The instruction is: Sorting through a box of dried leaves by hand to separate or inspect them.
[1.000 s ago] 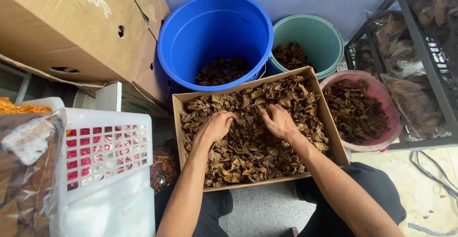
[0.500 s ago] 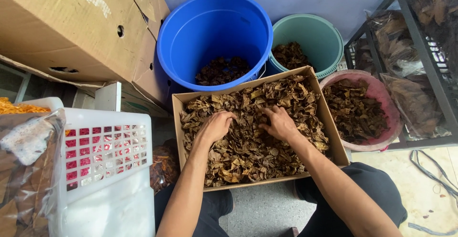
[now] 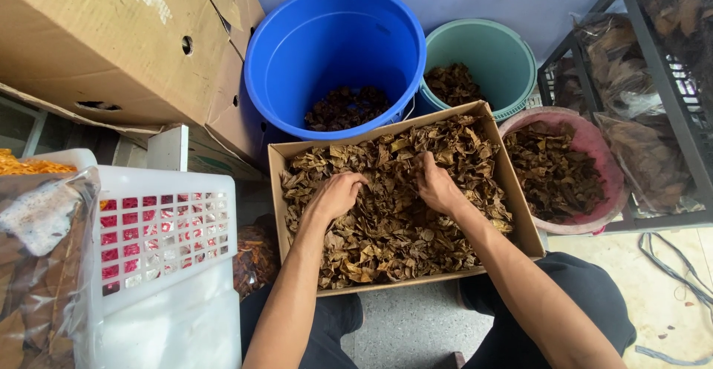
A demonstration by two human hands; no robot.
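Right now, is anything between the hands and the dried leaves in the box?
Nothing visible. The left hand and right hand are already in the dried leaves in the cardboard box, fingers buried in the pile. The blue bucket stands behind the box, clear of both arms.

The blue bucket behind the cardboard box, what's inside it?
The blue bucket holds a low layer of dark brown dried pieces at the bottom. The cardboard box in front covers the bucket's lower outside, and the near part of the pile is hidden by the rim.

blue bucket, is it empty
No, the blue bucket holds a small heap of dark dried pieces at its bottom.
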